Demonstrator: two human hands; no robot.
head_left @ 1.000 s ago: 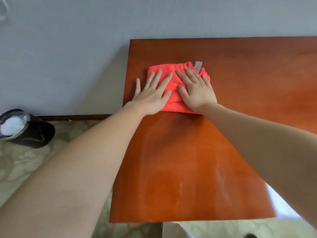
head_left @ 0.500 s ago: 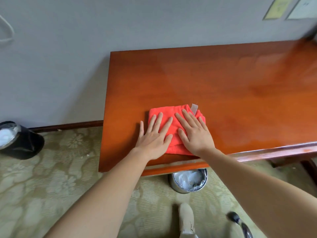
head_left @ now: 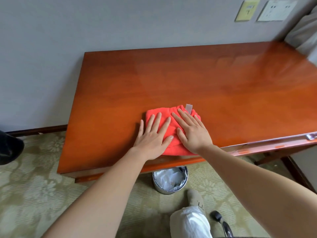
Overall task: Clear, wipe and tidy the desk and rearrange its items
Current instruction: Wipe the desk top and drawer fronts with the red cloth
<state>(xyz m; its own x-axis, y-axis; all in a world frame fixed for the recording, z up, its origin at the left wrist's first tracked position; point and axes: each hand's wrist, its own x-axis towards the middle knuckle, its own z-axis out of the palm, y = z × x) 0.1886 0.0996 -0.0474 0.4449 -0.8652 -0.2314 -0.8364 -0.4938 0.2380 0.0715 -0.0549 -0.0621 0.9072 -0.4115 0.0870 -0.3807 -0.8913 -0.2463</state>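
Note:
A folded red cloth (head_left: 164,115) with a small grey tag lies near the front edge of the glossy wooden desk (head_left: 205,83). My left hand (head_left: 152,136) presses flat on the cloth's left half, fingers straight and spread, the little finger on bare wood. Beside it, my right hand (head_left: 192,131) lies flat on the right half, fingers straight. Both palms cover much of the cloth. Nothing else stands on the desk top.
A metal bin (head_left: 169,181) lined with crumpled plastic sits on the carpet under the desk's front edge. My leg and shoe (head_left: 193,203) are below it. A dark bin (head_left: 8,148) shows at the left edge. Wall plates (head_left: 245,11) hang above; grey fabric (head_left: 305,31) is at the right.
Both hands have drawn the cloth from the far part of the desk back to its front edge. The view has pulled back and right, showing more desk and floor.

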